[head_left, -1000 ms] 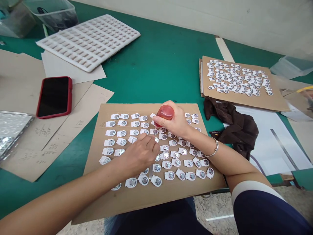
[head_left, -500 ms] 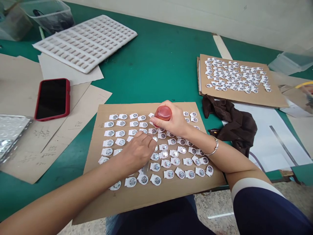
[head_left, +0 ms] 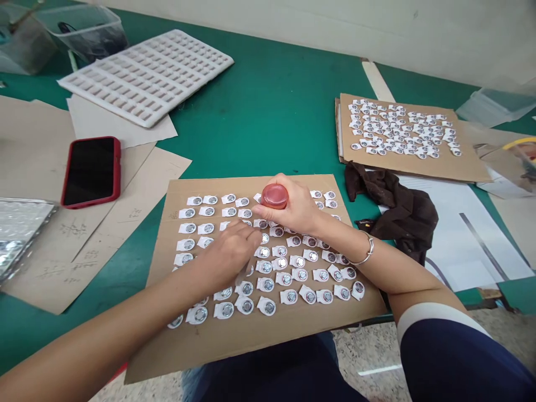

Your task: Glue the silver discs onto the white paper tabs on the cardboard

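A brown cardboard sheet (head_left: pixel 234 343) lies at the table's front edge with rows of small white tabs, each bearing a round metal piece (head_left: pixel 267 306). My right hand (head_left: pixel 295 204) is wrapped round a red rounded handle (head_left: pixel 274 196) above the sheet's upper middle; the tool's lower end is hidden. Just left of it and lower, my left hand (head_left: pixel 237 248) has its fingers curled and pressed together over the middle rows. Something thin and clear shows under those fingers, too blurred to name.
A white slotted tray (head_left: pixel 146 78), a red-cased phone (head_left: pixel 92 172) and papers lie on the left. On the right are a second cardboard (head_left: pixel 410 163) with more tabs, a dark cloth (head_left: pixel 402 215) and a white sheet (head_left: pixel 469 240). Plastic boxes stand at the back.
My left hand has shifted slightly left and up over the rows. My right hand has moved a little left with the red handle still in it.
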A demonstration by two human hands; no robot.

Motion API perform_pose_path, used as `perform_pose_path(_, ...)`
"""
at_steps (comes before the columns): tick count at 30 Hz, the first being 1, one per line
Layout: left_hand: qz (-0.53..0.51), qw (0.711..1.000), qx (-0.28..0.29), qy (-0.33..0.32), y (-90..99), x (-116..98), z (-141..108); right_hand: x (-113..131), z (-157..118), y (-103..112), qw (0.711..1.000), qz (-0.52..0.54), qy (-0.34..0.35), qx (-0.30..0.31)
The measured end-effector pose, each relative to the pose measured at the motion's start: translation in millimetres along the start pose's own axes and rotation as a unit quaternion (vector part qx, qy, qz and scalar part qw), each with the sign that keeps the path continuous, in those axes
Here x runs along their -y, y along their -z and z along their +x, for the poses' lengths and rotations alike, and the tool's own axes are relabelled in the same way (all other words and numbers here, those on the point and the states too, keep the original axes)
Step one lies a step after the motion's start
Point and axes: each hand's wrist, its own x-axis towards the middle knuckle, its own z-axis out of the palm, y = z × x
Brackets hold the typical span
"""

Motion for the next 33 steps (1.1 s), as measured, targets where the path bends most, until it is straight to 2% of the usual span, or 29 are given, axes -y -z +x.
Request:
perform_pose_path(4, -0.105, 0.986, 0.079, 0.098, 18.9, 11, 14, 2, 0, 5, 1.0, 0.003, -0.001, 0.031)
perform_pose_path(6, -0.142, 0.973, 0.106, 0.149, 27.9, 17, 23, 3, -5, 9, 1.0, 0.006, -0.008, 0.023)
perform_pose_path(8, -0.179, 0.958, 0.119, 0.192, 33.5, 23, 30, 4, -14, 12, 0.999, 0.013, -0.015, -0.025)
perform_pose_path(11, -0.24, 0.934, 0.136, 0.226, 35.0, 30, 36, 4, -27, 13, 0.989, 0.042, -0.008, -0.14)
perform_pose_path(13, -0.27, 0.923, 0.139, 0.235, 33.4, 33, 37, 1, -34, 11, 0.983, 0.068, -0.005, -0.173)
perform_pose_path(23, -0.297, 0.914, 0.115, 0.252, 28.9, 39, 33, -6, -37, -2, 0.988, 0.114, -0.003, -0.104)
perform_pose_path(33, -0.307, 0.905, 0.114, 0.27, 28.2, 41, 32, -7, -39, -3, 0.992, 0.098, 0.0, -0.082)
